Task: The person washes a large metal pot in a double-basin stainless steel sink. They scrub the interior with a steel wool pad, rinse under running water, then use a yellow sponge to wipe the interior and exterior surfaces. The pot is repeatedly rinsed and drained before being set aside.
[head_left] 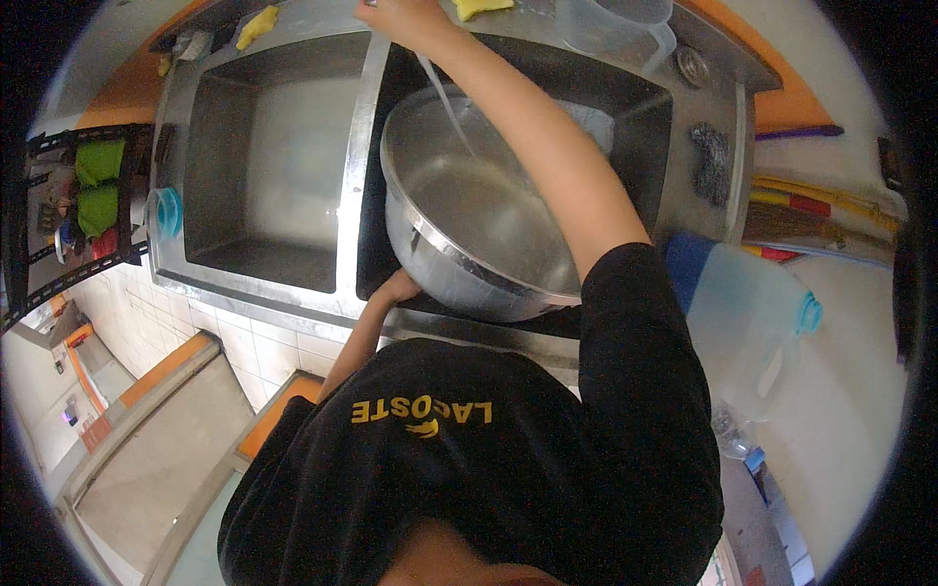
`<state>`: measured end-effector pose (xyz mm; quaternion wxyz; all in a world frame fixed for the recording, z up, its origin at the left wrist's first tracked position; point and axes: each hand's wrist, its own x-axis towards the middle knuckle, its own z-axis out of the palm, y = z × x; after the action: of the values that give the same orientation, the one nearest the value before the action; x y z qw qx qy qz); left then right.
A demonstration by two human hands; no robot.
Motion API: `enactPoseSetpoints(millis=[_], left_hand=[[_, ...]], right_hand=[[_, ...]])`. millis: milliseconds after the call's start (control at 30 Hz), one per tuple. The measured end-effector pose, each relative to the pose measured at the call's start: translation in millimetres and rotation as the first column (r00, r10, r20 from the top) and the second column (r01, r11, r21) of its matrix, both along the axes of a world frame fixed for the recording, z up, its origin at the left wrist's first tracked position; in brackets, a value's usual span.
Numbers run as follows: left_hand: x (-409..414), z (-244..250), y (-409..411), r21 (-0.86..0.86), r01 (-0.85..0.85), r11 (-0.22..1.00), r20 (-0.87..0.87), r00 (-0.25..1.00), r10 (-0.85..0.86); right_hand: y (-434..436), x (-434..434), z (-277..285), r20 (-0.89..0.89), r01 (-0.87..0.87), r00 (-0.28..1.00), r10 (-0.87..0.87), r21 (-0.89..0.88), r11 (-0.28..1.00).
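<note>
A large stainless steel bowl (476, 282) sits tilted in the right basin (645, 146) of a double metal sink. A thin stream of water (448, 106) falls into it from above. My left hand (399, 287) holds the bowl low on its near left side, fingers hidden beneath it. Stretched across the bowl, my right arm reaches the back of the sink. My right hand (407, 16) is at the top edge of the view, partly cut off. Whatever it touches there is out of sight.
The left basin (293, 161) adjoins. Along the back ledge are yellow cloths (256, 28) and a clear plastic jug (623, 26). A steel scourer (709, 162) lies on the right ledge. A large plastic bottle (755, 315) with a blue cap is at my right; shelving (88, 198) stands left.
</note>
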<state>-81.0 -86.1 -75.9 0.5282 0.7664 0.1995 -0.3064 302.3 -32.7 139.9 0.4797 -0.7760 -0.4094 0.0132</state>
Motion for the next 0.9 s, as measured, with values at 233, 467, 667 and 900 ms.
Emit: enactPoseSetpoints(millis=[233,467,667,900], left_hand=[[-20,-37,10,0.0,0.021,1.0,0.045,0.999,-0.021],[-4,-6,0,0.101,0.023,0.995,0.004,1.0,-0.023],[-4,5,-1,0.046,0.0,0.999,0.043,0.999,-0.002],[2,22,-1,-0.064,-0.085,0.994,-0.101,0.992,0.078]], right_hand=[[5,-2,-18,-0.092,-0.096,0.99,0.108,0.135,0.986],[-79,-30,-159,-0.89,-0.197,-0.303,0.341,0.409,0.891],[-36,-40,-177,-0.933,-0.876,-0.039,0.358,0.204,0.437],[-80,-99,-449,-0.997,-0.409,-0.016,0.079,0.078,0.909]])
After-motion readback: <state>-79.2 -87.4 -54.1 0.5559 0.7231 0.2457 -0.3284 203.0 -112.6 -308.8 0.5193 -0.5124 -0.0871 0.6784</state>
